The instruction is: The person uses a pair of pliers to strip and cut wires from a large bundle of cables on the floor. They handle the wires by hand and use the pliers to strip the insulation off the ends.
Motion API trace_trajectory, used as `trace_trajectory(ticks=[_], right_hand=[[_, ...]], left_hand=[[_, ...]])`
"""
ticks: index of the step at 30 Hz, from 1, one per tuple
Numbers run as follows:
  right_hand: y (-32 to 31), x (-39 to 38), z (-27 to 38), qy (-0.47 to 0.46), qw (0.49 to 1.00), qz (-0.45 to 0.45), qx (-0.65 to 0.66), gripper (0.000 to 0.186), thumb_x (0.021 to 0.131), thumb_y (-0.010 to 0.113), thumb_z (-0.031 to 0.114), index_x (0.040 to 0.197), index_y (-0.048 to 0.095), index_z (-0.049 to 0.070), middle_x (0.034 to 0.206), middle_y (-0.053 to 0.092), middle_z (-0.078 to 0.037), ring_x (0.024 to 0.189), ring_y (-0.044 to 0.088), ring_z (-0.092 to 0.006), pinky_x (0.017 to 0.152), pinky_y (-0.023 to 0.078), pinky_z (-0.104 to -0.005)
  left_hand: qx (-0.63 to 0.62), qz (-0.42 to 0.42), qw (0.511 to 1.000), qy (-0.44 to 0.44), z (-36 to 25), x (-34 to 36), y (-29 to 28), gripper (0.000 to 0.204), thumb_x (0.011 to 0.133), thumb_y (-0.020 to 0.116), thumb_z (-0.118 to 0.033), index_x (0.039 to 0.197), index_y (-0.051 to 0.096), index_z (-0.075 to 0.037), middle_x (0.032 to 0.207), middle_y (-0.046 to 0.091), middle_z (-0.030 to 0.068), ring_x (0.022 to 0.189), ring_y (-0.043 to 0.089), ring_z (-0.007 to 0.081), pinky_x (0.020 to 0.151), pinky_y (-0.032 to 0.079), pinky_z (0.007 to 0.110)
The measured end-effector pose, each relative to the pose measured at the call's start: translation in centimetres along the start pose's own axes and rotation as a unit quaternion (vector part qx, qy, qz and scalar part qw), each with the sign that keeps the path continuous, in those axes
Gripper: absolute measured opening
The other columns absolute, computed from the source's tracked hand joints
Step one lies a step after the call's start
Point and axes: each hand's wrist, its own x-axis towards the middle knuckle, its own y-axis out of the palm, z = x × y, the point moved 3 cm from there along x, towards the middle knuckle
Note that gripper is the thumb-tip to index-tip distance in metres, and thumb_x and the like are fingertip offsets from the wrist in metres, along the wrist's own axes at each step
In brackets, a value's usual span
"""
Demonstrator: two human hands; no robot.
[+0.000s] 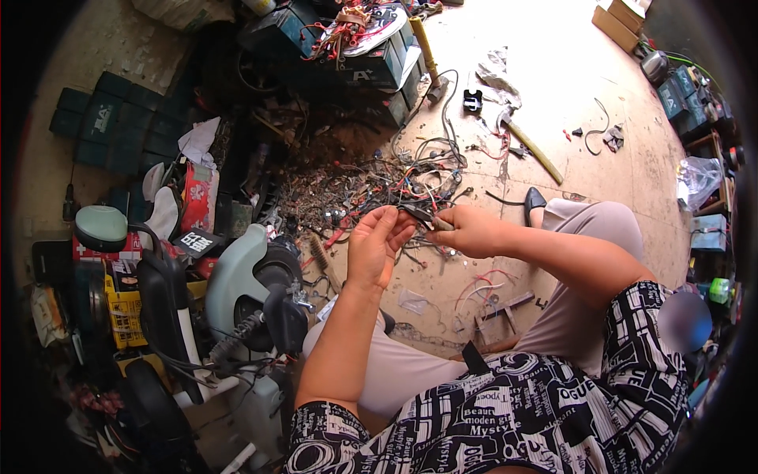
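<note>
My right fingers [452, 225] are curled shut, pinching a small dark tool [422, 214], pliers by the look of it, though I can't make out its tip against the clutter. The right hand [470, 231] is a loose fist, knuckles up, thumb side toward my left. Across from it my left hand [375, 246] stands palm-in, fingers [392, 223] long and slightly bent, the tips closing on a thin wire [408, 212] right where the tool's nose meets it. So both hands are pinching, nearly touching, up in front of me above the floor.

Left forearm rises steeply from the near edge, elbow tucked by my patterned black-and-white shirt [505, 411]. Right forearm comes in from the right, nearly level, crossing over my raised knee in pale trousers [588, 229].

Just beyond the hands, farther off, lies a tangled pile of wires [371, 182], red and black strands among them. Below the hands on the floor are a few loose red and white wire scraps [482, 286]. To my near left sits a pale green machine housing [233, 276] with a black handle. Far up, dark green batteries [355, 55] are stacked, and a yellow-handled tool [535, 150] lies on the sunlit floor to the far right.
</note>
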Motion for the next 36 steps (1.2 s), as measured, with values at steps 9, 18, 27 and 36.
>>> trace_trajectory(ticks=[9,18,27,36], right_hand=[[2.0,-0.3,-0.8,0.077,0.840,0.249,0.475,0.039,0.092,0.054,0.030,0.062,0.033,0.017,0.054,0.031,0.007,0.044,0.025,-0.0042,0.037,0.018,-0.0215],[0.9,0.6,-0.1,-0.007,0.994,-0.021,0.107,0.029,0.085,0.058,0.030,0.084,0.057,0.001,0.064,0.057,-0.010,0.061,0.055,-0.0201,0.059,0.044,-0.0351],[-0.6,-0.2,0.3,-0.002,0.999,-0.015,-0.033,0.028,0.081,0.055,0.028,0.083,0.060,0.001,0.072,0.061,-0.020,0.070,0.060,-0.0361,0.065,0.047,-0.0434],[-0.4,-2.3,-0.8,-0.068,0.963,0.054,-0.256,0.023,0.075,0.059,0.027,0.080,0.062,0.005,0.071,0.062,-0.016,0.069,0.061,-0.0359,0.065,0.049,-0.0458]], left_hand=[[-0.059,0.017,0.997,-0.036,-0.4,-0.6,0.6,0.011,0.090,0.059,-0.014,0.097,0.060,-0.005,0.085,0.066,0.0060,0.076,0.066,0.0147,0.068,0.057,0.023],[0.143,0.013,0.988,0.048,0.3,-0.7,2.1,0.012,0.089,0.060,-0.009,0.099,0.055,-0.004,0.094,0.063,0.0054,0.082,0.061,0.0127,0.079,0.051,0.027],[0.325,0.049,0.942,0.068,-0.3,-1.2,1.9,0.012,0.088,0.063,-0.011,0.084,0.060,0.000,0.070,0.059,0.0002,0.060,0.049,0.0057,0.054,0.039,0.021],[0.537,0.206,0.818,-0.016,-0.4,-3.3,0.2,0.014,0.086,0.061,-0.013,0.086,0.067,0.000,0.070,0.060,0.0002,0.065,0.052,0.0061,0.056,0.041,0.022]])
